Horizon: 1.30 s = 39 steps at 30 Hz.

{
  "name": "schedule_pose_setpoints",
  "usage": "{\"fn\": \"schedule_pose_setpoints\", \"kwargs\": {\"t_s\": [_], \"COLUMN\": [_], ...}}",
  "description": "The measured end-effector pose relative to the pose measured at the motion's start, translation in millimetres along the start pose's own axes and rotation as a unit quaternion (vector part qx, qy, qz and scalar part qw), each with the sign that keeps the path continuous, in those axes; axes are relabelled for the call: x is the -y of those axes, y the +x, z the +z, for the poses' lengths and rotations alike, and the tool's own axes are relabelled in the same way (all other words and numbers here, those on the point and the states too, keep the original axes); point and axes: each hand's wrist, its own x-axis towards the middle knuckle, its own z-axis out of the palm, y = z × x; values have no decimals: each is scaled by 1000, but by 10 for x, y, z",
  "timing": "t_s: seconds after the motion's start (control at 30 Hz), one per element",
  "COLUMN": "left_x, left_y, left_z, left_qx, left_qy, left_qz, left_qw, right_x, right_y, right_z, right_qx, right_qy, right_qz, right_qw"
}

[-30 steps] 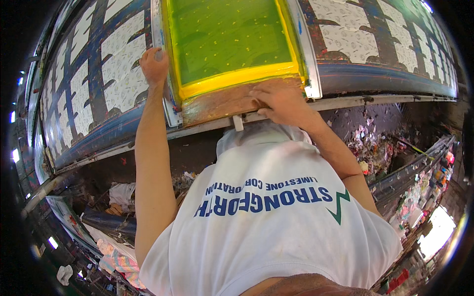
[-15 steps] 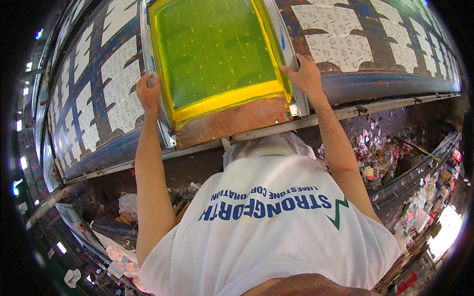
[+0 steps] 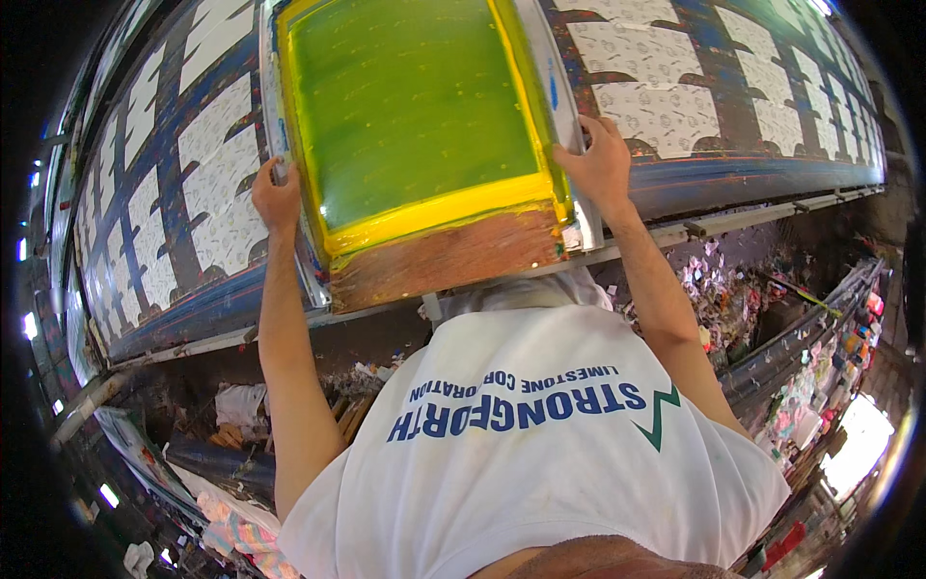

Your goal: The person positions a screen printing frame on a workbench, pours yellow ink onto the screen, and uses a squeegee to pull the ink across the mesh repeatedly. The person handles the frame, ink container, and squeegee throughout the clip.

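A screen printing frame (image 3: 575,159) with pale metal side rails lies in front of me over a long printing table. Its green mesh (image 3: 415,106) is bordered by bright yellow ink, and a brown wooden strip (image 3: 444,253) runs along the near end. My left hand (image 3: 277,201) grips the left rail, fingers curled around it. On the right rail my right hand (image 3: 600,172) is closed, thumb toward the mesh and fingers on the outer side. What lies directly beneath the frame is largely hidden.
Printed white fabric pieces (image 3: 656,114) lie in rows on the dark table (image 3: 666,180) to both sides. A rail (image 3: 752,214) follows its near edge. Below, to the right, is a heap of colourful scraps (image 3: 719,289); crumpled cloth (image 3: 241,540) lies at lower left.
The frame's near end and both hands have come slightly closer to me. The whole view has shifted a little, and both hands keep their grip on the rails.
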Motion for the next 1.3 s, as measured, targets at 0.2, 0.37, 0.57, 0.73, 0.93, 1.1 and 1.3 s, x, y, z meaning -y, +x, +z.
{"fn": "schedule_pose_setpoints", "kwargs": {"t_s": [0.2,0.37,0.57,0.73,0.93,1.1,1.3], "left_x": [-151,-794,-2143,-3294,-4029,-4332,-4481], "left_y": [104,235,171,-44,-303,-334,-347], "left_z": [-150,71,601,1095,1417,1473,1577], "left_qx": [67,5,2,-36,-47,-55,-35], "left_qy": [-11,-49,-30,-69,-62,-114,-40], "left_qz": [-71,-8,-42,-42,-48,-54,-41], "left_qw": [995,999,999,996,996,990,998], "right_x": [-2,-611,-1865,-2862,-3561,-3795,-3951], "right_y": [120,357,729,934,958,964,967], "right_z": [-232,-584,-1199,-1733,-2111,-2251,-2356], "right_qx": [-25,-43,-46,-9,-12,2,9], "right_qy": [8,-2,-13,-13,-31,-31,-7], "right_qz": [-29,-45,-32,24,15,7,25], "right_qw": [999,998,998,1000,999,1000,1000]}}
